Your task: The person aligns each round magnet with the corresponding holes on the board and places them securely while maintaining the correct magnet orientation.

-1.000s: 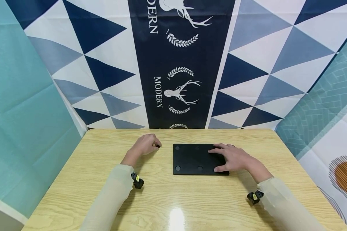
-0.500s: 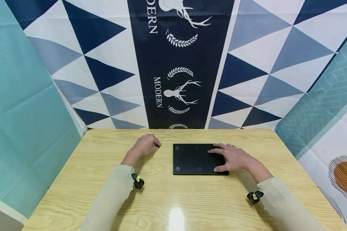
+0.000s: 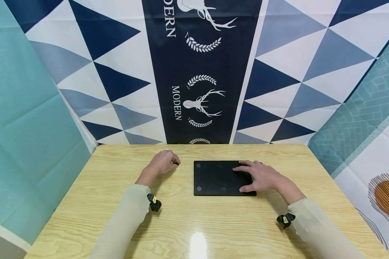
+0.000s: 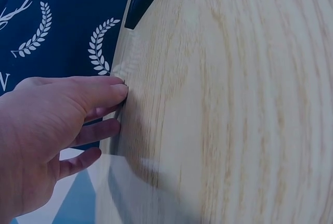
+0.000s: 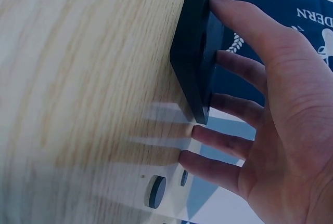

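Note:
A flat black board [image 3: 210,180] with several round marks on its face lies on the table. My right hand [image 3: 262,177] rests on its right end with fingers spread; in the right wrist view the thumb touches the board [image 5: 192,52] and two fingertips reach past its edge to the table. My left hand [image 3: 163,162] is to the left of the board, low over the tabletop. Between its thumb and fingertips it pinches a small black piece [image 3: 177,164], mostly hidden by the fingers.
Black discs [image 5: 157,192] stand out on the table beside the right hand in the right wrist view; the hand and arm hide them from the head view. The wooden table [image 3: 181,223] ends at a patterned cloth backdrop [image 3: 201,72].

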### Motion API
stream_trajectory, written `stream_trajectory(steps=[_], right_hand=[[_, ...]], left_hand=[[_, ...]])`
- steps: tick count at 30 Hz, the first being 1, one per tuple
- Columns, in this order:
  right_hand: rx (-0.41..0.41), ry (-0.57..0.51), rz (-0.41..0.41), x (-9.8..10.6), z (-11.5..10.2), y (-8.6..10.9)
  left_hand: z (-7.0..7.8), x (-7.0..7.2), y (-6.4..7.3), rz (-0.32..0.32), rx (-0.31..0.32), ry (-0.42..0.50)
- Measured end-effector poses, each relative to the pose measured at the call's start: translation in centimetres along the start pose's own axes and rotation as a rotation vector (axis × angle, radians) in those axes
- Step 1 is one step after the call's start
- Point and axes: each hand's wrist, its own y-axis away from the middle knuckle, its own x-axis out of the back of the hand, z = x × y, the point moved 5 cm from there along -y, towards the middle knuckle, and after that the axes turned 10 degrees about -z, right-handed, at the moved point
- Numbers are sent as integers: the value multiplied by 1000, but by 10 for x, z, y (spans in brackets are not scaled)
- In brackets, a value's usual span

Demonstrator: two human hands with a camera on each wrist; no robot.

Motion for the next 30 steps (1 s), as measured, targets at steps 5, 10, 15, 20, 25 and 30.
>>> stream_trajectory(steps=[5,10,15,20,25,30], right_hand=[[-1,1,-1,0,0,1],[-2,-4,-9,1,-2,0],[-2,-4,-9,1,-2,0],[1,-8,-9,1,-1,0],[1,-11,-10,1,-1,0],[1,-10,-9,1,-1,0]], left_hand=[[-9,-8,-8,0,-20,-19],[25,18,14,-32,40,5],[31,24,17,-1,37,-15],[34,28,18,15,33,-7],[35,31,15,19,40,-10],[36,33,13,16,56,-15]])
